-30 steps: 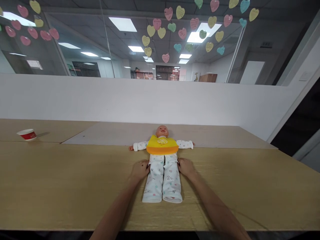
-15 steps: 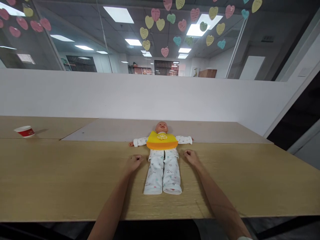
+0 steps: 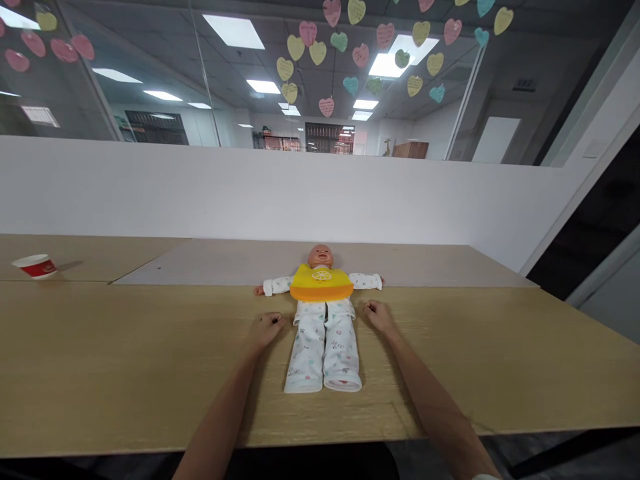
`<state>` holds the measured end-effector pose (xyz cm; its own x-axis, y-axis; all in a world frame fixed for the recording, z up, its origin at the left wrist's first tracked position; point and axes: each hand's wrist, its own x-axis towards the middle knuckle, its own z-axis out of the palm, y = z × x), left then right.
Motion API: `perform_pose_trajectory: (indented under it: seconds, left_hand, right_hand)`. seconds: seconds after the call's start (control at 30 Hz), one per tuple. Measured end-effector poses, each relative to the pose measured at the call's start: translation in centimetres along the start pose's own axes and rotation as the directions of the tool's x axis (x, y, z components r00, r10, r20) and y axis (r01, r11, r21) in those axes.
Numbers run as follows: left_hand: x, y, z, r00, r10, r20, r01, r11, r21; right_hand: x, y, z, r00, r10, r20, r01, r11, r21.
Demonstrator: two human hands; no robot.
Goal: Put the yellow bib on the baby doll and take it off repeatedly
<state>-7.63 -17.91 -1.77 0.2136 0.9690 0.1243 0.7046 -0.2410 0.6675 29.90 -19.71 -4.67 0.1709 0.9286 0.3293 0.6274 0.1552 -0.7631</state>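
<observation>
A baby doll lies on its back on the table, head toward the wall and arms stretched out to both sides. It wears white printed pajamas and a yellow bib with an orange lower pocket and a white citrus-slice print. My left hand rests on the table as a loose fist, just left of the doll's hip. On the other side my right hand, also curled closed, lies slightly apart from the pajamas. Neither hand appears to hold anything.
A red and white paper cup stands at the far left of the wooden table. A grey panel lies between the wooden top and the white wall. Heart-shaped notes are stuck on the glass above.
The view has shifted slightly, so the cup and doll appear a little farther left. Both hands stay closed beside the doll.
</observation>
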Motion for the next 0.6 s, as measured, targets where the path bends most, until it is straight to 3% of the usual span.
perform_pose_trajectory:
  seconds: [0.6]
  left_hand:
    - [0.05, 0.30, 0.03, 1.000, 0.019, 0.009, -0.020, 1.000, 0.024]
  right_hand:
    - [0.39, 0.71, 0.07, 0.998, 0.023, -0.061, -0.019, 0.997, 0.078]
